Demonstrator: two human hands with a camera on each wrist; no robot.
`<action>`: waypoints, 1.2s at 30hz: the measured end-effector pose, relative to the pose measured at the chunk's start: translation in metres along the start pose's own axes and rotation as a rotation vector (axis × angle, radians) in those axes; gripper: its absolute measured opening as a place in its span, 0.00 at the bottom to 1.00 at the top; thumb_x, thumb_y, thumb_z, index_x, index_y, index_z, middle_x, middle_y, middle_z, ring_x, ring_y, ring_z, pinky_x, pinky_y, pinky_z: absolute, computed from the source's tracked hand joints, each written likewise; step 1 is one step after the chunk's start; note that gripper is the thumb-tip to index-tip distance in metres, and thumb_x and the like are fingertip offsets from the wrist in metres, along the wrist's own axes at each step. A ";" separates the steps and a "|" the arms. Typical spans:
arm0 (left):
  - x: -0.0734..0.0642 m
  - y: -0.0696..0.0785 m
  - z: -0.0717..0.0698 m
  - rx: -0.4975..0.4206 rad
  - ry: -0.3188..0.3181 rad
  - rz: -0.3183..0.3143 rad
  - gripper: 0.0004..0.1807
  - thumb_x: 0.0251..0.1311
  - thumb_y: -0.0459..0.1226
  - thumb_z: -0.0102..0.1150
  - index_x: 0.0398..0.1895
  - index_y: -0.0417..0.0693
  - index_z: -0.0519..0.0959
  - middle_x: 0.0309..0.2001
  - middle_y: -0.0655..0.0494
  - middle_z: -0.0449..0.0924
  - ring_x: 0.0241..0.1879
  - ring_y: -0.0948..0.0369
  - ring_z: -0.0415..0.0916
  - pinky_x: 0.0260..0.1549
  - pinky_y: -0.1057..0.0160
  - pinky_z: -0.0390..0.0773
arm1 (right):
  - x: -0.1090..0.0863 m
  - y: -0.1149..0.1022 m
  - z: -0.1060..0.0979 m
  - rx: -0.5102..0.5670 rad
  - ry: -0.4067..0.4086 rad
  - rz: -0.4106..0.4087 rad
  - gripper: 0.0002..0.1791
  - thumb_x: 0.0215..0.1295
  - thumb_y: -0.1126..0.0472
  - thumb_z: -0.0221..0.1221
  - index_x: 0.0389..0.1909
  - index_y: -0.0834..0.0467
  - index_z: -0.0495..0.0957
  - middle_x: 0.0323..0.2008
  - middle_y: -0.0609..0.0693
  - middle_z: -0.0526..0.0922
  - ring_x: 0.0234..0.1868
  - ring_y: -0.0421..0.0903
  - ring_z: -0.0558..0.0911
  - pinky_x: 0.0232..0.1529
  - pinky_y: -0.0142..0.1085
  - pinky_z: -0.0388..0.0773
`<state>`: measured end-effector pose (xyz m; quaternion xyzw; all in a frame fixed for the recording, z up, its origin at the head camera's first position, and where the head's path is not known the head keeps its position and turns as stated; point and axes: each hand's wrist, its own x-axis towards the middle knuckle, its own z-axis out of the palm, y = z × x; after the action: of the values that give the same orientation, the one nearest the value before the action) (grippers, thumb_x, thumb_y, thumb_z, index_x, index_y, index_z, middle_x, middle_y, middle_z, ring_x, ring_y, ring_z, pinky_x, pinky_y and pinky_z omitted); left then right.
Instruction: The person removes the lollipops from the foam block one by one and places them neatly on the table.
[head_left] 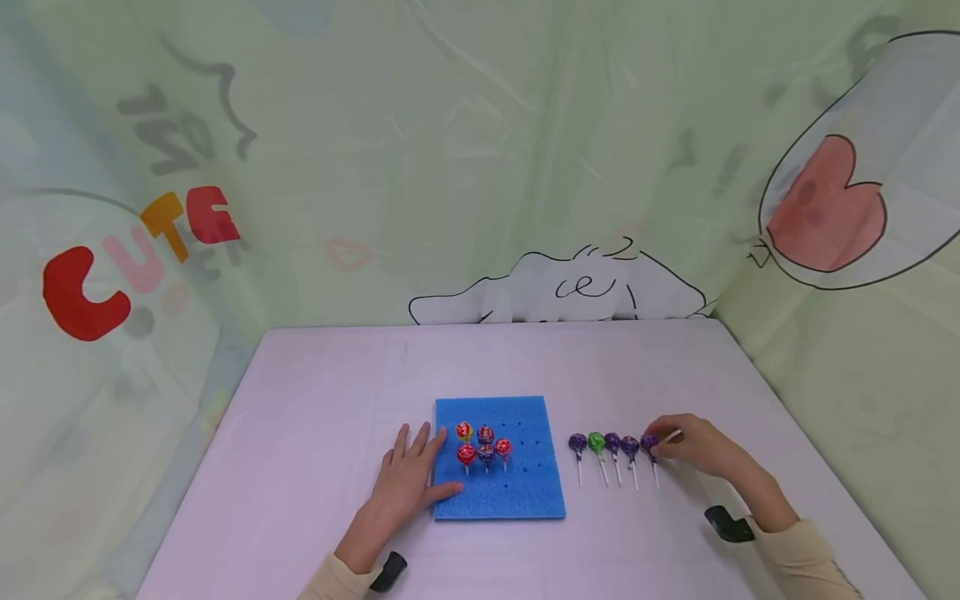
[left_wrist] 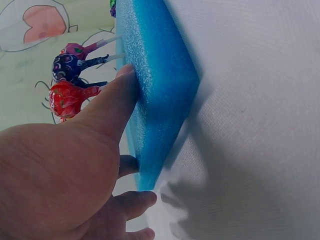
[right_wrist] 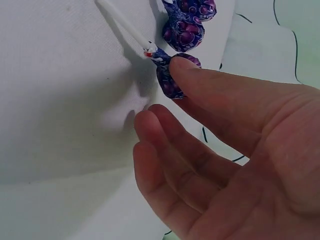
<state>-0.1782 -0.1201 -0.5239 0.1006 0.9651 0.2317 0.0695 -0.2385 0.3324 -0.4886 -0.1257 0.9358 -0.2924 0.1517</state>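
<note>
My left hand (head_left: 403, 481) lies spread at the left edge of a blue foam board (head_left: 517, 500), its thumb (left_wrist: 112, 102) on the top face. Several red, pink and dark blue wrapped lollipops (head_left: 467, 453) stand in the board on their sticks. To the right of the board, my right hand (head_left: 693, 446) pinches a purple-wrapped lollipop (right_wrist: 170, 82) by its candy head at the right end of a row. The thumb covers part of the wrapper, and its white stick points away from the palm. My other right fingers are bent loosely beneath.
The row on the table (head_left: 300, 467) also has a green lollipop (head_left: 596, 442) and more purple ones (head_left: 577, 443), sticks toward me. Small holes dot the board's right half. Printed curtains (head_left: 450, 167) enclose the table at the back and sides.
</note>
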 end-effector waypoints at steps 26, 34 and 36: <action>0.000 0.000 0.000 0.000 0.004 0.001 0.49 0.56 0.59 0.67 0.76 0.47 0.63 0.77 0.37 0.56 0.77 0.32 0.43 0.69 0.29 0.56 | -0.002 -0.011 -0.001 -0.042 -0.013 0.033 0.19 0.65 0.62 0.65 0.53 0.69 0.79 0.46 0.64 0.83 0.46 0.58 0.83 0.43 0.50 0.83; 0.000 0.001 -0.002 -0.005 -0.002 0.005 0.48 0.57 0.58 0.67 0.76 0.47 0.63 0.77 0.37 0.55 0.77 0.32 0.43 0.69 0.29 0.55 | -0.004 -0.013 -0.003 -0.033 -0.005 0.045 0.20 0.66 0.62 0.64 0.54 0.70 0.78 0.48 0.65 0.83 0.47 0.60 0.83 0.43 0.50 0.84; 0.001 0.001 -0.002 -0.004 -0.001 0.005 0.48 0.57 0.58 0.67 0.76 0.47 0.63 0.78 0.37 0.55 0.77 0.32 0.43 0.69 0.29 0.55 | -0.003 -0.014 -0.003 -0.042 0.001 0.045 0.21 0.66 0.62 0.64 0.55 0.70 0.78 0.48 0.65 0.83 0.47 0.59 0.84 0.43 0.49 0.84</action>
<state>-0.1789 -0.1197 -0.5215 0.1028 0.9643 0.2337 0.0698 -0.2343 0.3242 -0.4777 -0.1077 0.9444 -0.2692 0.1548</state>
